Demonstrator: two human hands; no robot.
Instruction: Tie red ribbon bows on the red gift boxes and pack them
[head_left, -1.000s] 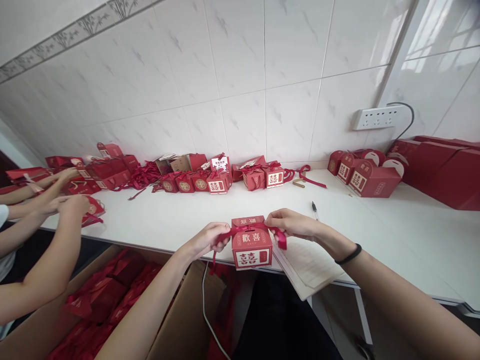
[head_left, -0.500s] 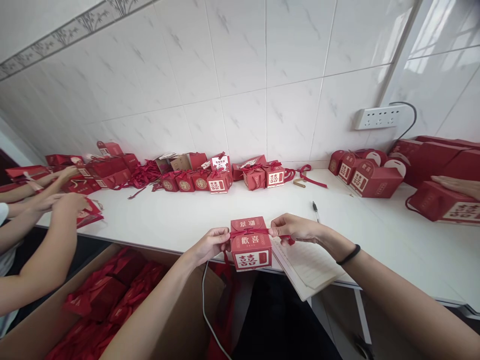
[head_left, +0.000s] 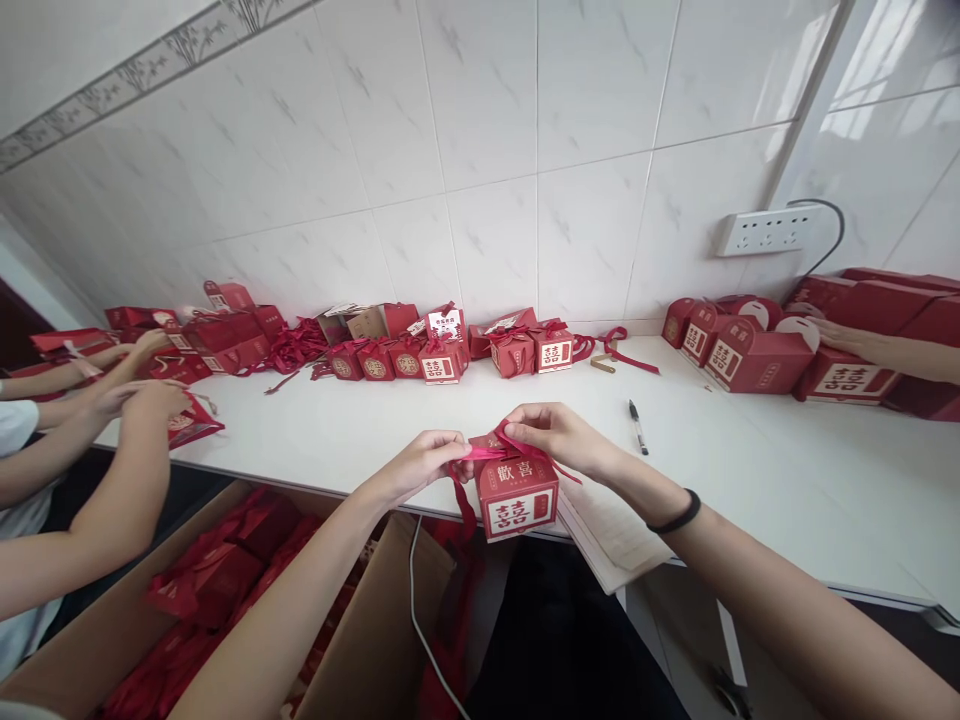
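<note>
The left hand (head_left: 429,460) pinched the ribbon (head_left: 489,453) beside the box (head_left: 519,508); the right hand (head_left: 556,437) pinched it above the top. The box sat at the table's (head_left: 570,400) near edge. Even, gentle tension suited the satiny, floppy ribbon, since hard pulling might have dented the box's flat, card-like walls.

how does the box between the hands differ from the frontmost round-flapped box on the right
The near box has ribbon across its top; the round-flapped box shows none.
The near box's top is folded down; the round-flapped box's rounded flaps stand up.
The near box sits at the table's front edge; the round-flapped box stands farther back.
Both are red with pale panels.
</note>
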